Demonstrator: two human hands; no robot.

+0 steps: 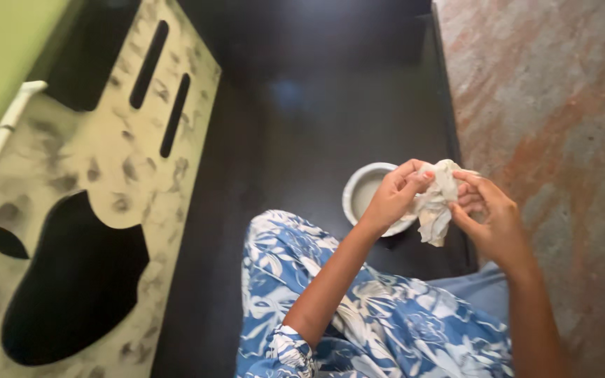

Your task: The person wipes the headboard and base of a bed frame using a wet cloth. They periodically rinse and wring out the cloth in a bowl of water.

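Note:
A crumpled pale cloth (437, 203) hangs between both hands above a dark surface. My left hand (395, 196) pinches its upper left part with the fingertips. My right hand (488, 213) grips its right side, fingers curled around it. Just below and left of the hands sits a small round grey bowl (362, 192), partly hidden by my left hand. My blue and white floral sleeve (330, 315) fills the lower middle of the view.
A dark glossy floor or counter (302, 126) runs up the middle. On the left stands a pale mottled panel (106, 182) with dark slots and a large cut-out. A reddish grey stone surface (554, 105) borders the right.

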